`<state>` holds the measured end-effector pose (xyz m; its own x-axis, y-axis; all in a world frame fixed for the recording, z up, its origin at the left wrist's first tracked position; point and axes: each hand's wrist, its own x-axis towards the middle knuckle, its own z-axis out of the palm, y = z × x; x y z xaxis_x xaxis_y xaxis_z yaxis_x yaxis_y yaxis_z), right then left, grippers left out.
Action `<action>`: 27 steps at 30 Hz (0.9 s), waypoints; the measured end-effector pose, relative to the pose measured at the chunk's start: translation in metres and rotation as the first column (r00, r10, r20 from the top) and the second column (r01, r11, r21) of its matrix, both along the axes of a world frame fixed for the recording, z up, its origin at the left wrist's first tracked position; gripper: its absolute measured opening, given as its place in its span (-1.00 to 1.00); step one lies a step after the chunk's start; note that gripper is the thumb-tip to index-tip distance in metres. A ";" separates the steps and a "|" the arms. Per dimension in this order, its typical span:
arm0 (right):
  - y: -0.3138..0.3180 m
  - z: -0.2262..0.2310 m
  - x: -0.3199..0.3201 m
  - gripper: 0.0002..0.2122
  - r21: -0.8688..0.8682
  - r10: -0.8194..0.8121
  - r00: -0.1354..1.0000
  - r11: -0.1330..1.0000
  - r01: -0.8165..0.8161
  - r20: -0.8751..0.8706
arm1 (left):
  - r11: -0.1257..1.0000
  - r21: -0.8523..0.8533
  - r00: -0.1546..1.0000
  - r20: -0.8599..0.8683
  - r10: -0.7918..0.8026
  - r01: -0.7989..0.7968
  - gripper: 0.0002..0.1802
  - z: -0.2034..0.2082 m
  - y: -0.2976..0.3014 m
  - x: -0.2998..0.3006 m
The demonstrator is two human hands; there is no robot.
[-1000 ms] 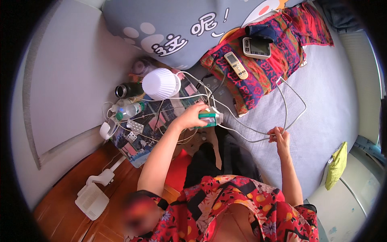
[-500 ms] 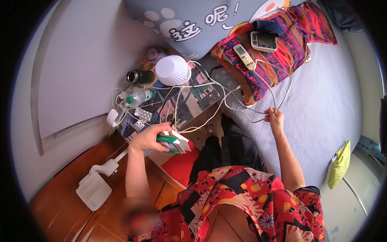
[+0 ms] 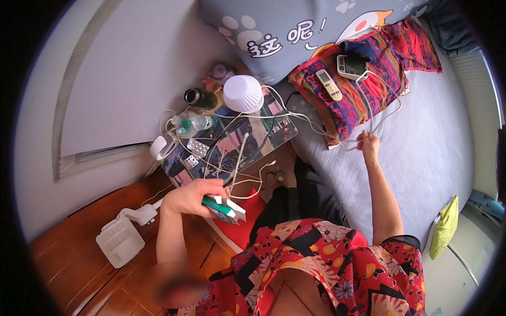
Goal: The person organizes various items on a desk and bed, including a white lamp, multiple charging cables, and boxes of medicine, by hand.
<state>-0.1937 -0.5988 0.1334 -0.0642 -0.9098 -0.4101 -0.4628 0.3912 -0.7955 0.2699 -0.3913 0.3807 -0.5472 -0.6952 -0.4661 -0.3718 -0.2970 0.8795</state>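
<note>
My left hand point(image 3: 192, 197) is wrapped round a few small green-and-white cardboard boxes point(image 3: 225, 207), above the near edge of the bedside table. Over the bed, my right hand point(image 3: 369, 146) pinches a thin pale cable point(image 3: 372, 108), which rises in a loop toward the blood pressure monitor point(image 3: 352, 67). The fingertips are slightly blurred. The monitor rests on a patterned red cloth point(image 3: 363, 97) beside a cream remote control point(image 3: 329, 85). White charging cables point(image 3: 261, 181) hang between the table and my left hand, their loose ends showing.
The cluttered bedside table point(image 3: 284, 134) carries a white ribbed lamp point(image 3: 242, 94), a dark flask point(image 3: 199, 98), a plastic bottle point(image 3: 200, 122) and blister packs point(image 3: 197, 148). A white appliance point(image 3: 120, 241) lies on the wooden surface at left. The grey bed point(image 3: 421, 147) fills the right.
The cable in my right hand has swung away from the remote and up over the monitor. White charging cables have come apart from it toward the table. My left hand still grips the boxes.
</note>
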 end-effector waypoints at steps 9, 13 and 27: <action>0.027 -0.023 0.004 -0.78 0.246 0.398 0.911 0.899 -0.363 -0.109 | 0.991 -0.126 0.999 -0.015 0.038 -0.040 -0.68 0.018 0.009 -0.003; 0.029 0.008 0.068 -0.81 0.479 0.083 0.954 0.850 -0.218 0.288 | 0.985 -0.162 0.993 0.111 -0.040 0.057 -0.66 0.020 0.013 -0.004; 0.033 0.010 0.211 -0.81 0.309 0.049 0.831 0.915 -0.260 0.554 | 0.977 -0.189 0.964 0.262 -0.044 0.096 -0.73 -0.005 0.052 -0.030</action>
<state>0.0170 -0.5656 0.1439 0.3845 -0.6710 -0.6340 -0.0955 0.6542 -0.7503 0.2400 -0.3396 0.3761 -0.4786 -0.7520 -0.4533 -0.6048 -0.0920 0.7911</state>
